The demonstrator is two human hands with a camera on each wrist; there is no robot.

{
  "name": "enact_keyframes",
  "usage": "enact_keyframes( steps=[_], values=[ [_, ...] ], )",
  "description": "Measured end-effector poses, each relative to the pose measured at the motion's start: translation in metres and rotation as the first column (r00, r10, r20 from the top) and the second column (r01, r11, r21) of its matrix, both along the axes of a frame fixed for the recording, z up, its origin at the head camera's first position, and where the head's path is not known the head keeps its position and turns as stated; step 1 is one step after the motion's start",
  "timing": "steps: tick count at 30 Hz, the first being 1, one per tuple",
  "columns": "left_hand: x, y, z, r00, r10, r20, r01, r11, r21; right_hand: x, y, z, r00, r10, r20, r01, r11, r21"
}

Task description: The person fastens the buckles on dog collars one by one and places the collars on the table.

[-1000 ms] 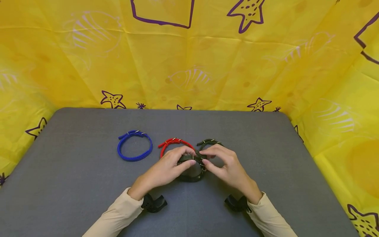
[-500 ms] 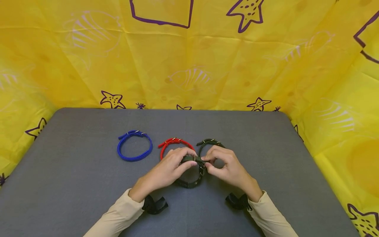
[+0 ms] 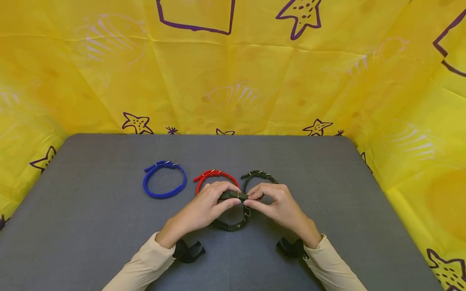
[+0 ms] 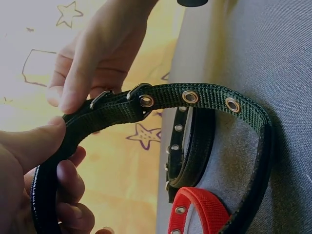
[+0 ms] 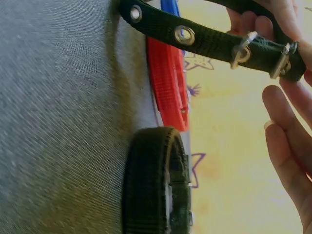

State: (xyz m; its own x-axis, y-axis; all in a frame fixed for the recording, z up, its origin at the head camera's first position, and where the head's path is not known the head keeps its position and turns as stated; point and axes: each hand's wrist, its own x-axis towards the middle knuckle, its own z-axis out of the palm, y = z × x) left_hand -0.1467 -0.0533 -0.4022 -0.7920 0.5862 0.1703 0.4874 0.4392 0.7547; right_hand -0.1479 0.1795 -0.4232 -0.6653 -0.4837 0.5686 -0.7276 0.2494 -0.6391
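Note:
A dark green pet collar point(image 3: 231, 227) with metal eyelets and a buckle is fastened in a loop, its lower part at the table. My left hand point(image 3: 209, 202) pinches the collar's band between thumb and fingers, left of the buckle. Opposite it, my right hand point(image 3: 278, 202) pinches the strap close to the buckle with thumb and fingertips. In the left wrist view, the collar point(image 4: 209, 95) arches across, with its strap running through metal loops. The right wrist view shows the eyelets and metal fittings along the same collar point(image 5: 209, 46).
Behind the hands, a red collar point(image 3: 214, 173) and another dark green collar point(image 3: 260, 173) lie looped, partly hidden by the hands. A blue collar point(image 3: 165, 196) lies to the left. All rest on the grey table point(image 3: 91, 226), with a yellow patterned cloth point(image 3: 233, 68) behind.
The held collar's lower loop has dropped slightly nearer to me. My right fingers have shifted a little left along the strap, closer to my left hand. The other collars stay put.

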Motion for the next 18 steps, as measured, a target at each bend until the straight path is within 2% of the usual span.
enact_keyframes(
  steps=[4,6,13,18],
  values=[
    [-0.0025,-0.0006,-0.0021,1.000,-0.020,0.018,0.019,0.999,0.038,0.0012,-0.0029,-0.0055,1.000,-0.002,0.011,0.001,1.000,0.024],
    [-0.0035,-0.0011,-0.0030,1.000,-0.011,0.025,0.010,0.999,0.053,0.0017,-0.0036,-0.0077,1.000,-0.003,0.010,0.002,0.999,0.050],
    [-0.0052,-0.0021,-0.0026,0.991,0.063,0.114,-0.080,0.986,0.144,0.0020,-0.0049,-0.0077,0.996,-0.069,-0.065,0.074,0.993,0.088],
    [-0.0055,-0.0014,-0.0020,0.986,0.076,0.146,-0.098,0.983,0.153,0.0031,-0.0048,-0.0056,0.990,-0.123,-0.067,0.127,0.990,0.064]
  ],
)
